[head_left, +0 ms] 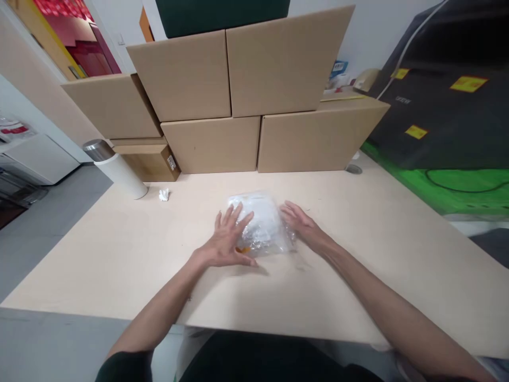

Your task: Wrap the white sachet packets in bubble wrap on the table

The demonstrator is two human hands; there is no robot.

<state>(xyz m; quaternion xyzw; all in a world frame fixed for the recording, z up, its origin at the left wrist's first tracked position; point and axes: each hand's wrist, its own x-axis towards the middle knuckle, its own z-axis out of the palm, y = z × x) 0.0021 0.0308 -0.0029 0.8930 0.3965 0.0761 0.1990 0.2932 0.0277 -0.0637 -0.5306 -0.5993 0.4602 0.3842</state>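
Observation:
A clear plastic bag (pixel 264 220) with whitish contents lies flat on the light wooden table (pixel 139 265) in front of me. Its surface is crinkled and shiny, so I cannot make out what is inside. My left hand (pixel 227 239) is over the bag's left side with its fingers spread. A small orange patch (pixel 243 250) shows beneath that hand. At the bag's right edge is my right hand (pixel 303 223), side-on, its fingers stretched out against or just beside the plastic.
Cardboard boxes (pixel 210 146) are stacked along the table's back edge. A white bottle with a metal cap (pixel 121 172) stands at the back left, near a crumpled white scrap (pixel 164 194). A dark covered object (pixel 449 122) rests on a green surface (pixel 465 196) at right.

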